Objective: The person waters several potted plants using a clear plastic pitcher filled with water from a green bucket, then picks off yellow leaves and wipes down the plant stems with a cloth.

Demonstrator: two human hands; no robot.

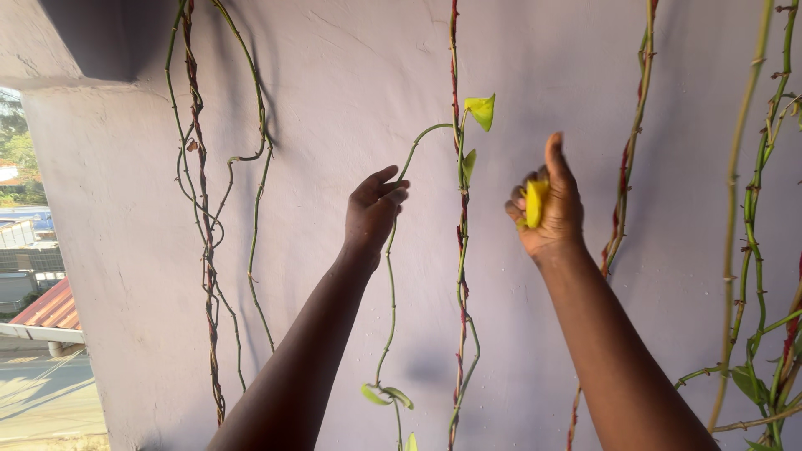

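My left hand point(373, 213) is raised against a pale wall and pinches a thin green vine stem point(389, 284) that curves up to the right. A small yellow-green leaf point(482, 110) sits at the top of that vine, beside a reddish hanging stem point(460, 250). My right hand point(547, 209) is raised to the right of it, fingers curled around a yellow leaf point(534, 203), thumb pointing up.
Several bare green and reddish vines hang down the pale purple wall point(334, 83), at left point(205, 209) and at right point(752, 209). An opening at far left shows rooftops point(50, 307) and ground below. Leaves grow at lower right point(752, 384).
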